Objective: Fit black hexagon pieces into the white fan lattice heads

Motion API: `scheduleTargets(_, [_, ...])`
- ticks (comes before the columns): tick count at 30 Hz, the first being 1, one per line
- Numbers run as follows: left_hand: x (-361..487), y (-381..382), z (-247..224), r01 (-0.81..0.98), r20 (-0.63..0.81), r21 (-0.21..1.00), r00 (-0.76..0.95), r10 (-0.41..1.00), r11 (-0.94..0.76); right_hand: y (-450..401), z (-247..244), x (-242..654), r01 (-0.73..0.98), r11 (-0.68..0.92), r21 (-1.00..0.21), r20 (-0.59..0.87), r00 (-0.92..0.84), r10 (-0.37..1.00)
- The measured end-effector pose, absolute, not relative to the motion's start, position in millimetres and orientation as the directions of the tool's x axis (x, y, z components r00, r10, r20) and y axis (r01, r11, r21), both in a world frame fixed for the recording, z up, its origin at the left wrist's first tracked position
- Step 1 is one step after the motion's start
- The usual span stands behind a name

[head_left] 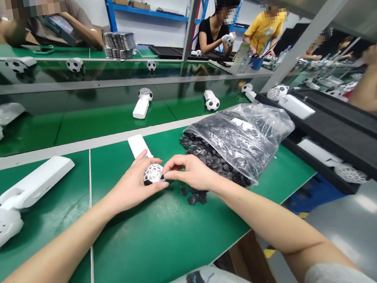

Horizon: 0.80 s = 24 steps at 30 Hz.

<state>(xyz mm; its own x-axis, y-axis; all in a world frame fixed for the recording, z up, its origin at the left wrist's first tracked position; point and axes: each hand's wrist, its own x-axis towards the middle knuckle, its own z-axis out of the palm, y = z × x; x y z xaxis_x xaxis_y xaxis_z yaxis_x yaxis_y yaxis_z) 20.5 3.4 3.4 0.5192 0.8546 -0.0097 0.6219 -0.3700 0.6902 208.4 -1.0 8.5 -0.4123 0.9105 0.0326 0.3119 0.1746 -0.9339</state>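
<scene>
My left hand (129, 183) is closed around a white lattice ball head (153, 172) with black patches, like a small football. Its white handle (138, 146) points away from me, just past my fingers. My right hand (190, 172) pinches at the ball's right side, where a small dark piece shows at the fingertips; the fingers partly hide it. Right beside that hand, many flat black pieces (214, 160) spill from a clear plastic bag (247, 130). A few loose ones (193, 199) lie on the green tabletop (148, 251) near my right wrist.
At left lies a larger-looking white football-headed device (35, 183). Beyond a pale rail, more football-headed devices (142, 103) sit on a green conveyor (100, 119). Black trays (350, 131) with white devices stand at right. Several people work across and to the right.
</scene>
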Motion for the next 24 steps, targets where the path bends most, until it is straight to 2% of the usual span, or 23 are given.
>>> scheduleTargets(7, [22.3,0.8,6.8,0.636,-0.011,0.682,0.502,0.865,-0.360,5.9,-5.0,205.1,0.150,0.028,-0.988,-0.041,-0.439,0.897])
scheduleTargets(15, [25.1,4.6,3.2,0.575,0.006,0.733,0.528,0.849,-0.363,12.0,-3.6,198.9,0.181,-0.056,-0.982,-0.134,-0.460,0.878])
scheduleTargets(18, [24.6,3.8,2.9,0.580,0.010,0.719,0.542,0.840,-0.383,20.1,-1.9,208.0,0.224,0.034,-0.974,-0.069,-0.438,0.896])
scheduleTargets(20, [23.4,3.1,2.6,0.592,0.000,0.710,0.541,0.841,-0.381,26.4,0.0,219.5,0.375,0.165,-0.912,0.034,-0.332,0.943])
scheduleTargets(21, [22.7,3.1,2.2,0.592,-0.003,0.711,0.543,0.840,-0.380,28.8,0.7,225.5,0.486,0.223,-0.845,0.090,-0.283,0.955])
scheduleTargets(24, [21.0,4.1,-0.2,0.559,0.027,0.723,0.566,0.824,-0.407,29.0,0.3,236.9,0.759,0.367,-0.537,0.159,-0.337,0.928])
